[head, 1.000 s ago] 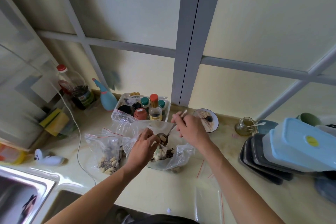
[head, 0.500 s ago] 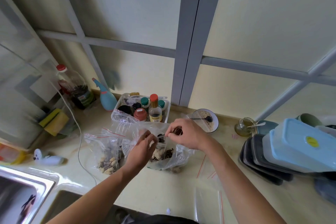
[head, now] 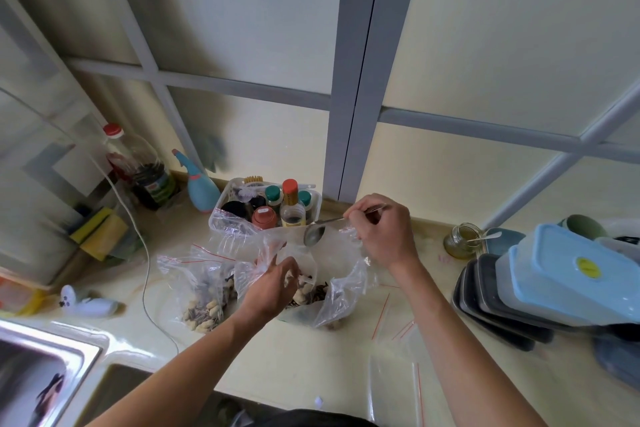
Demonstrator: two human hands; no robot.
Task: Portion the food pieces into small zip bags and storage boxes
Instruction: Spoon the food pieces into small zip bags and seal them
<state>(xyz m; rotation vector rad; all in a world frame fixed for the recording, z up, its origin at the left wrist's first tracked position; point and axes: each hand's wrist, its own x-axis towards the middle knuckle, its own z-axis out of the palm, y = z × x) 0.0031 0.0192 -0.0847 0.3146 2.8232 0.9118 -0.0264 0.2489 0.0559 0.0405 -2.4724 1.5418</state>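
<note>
Two hands: both at work over the open bag on the pale worktop (head: 304,367)
Right hand (head: 382,230): fingers curled round the handle of a metal spoon (head: 314,235); spoon bowl hangs tilted just above the bag mouth, looking empty
Left hand (head: 272,288): fingers pinch the near-left rim of the large clear bag (head: 341,291), holding it open
Large clear bag: stands between the hands, with peanuts and dark food pieces (head: 311,291) in its bottom
Small zip bag (head: 201,288): just left of the large one, touching it; red zip line, part filled with the same mix; mouth open
Empty zip bags (head: 394,381): lie flat on the worktop near the right forearm
Storage boxes (head: 554,288): stacked at the right edge, dark trays below, blue lid on top
Glass jar (head: 464,241): behind the stack, a small spoon in it
Condiment basket (head: 266,208): against the wall behind the bags, bottles upright inside
Sink (head: 41,374): lower left corner
</note>
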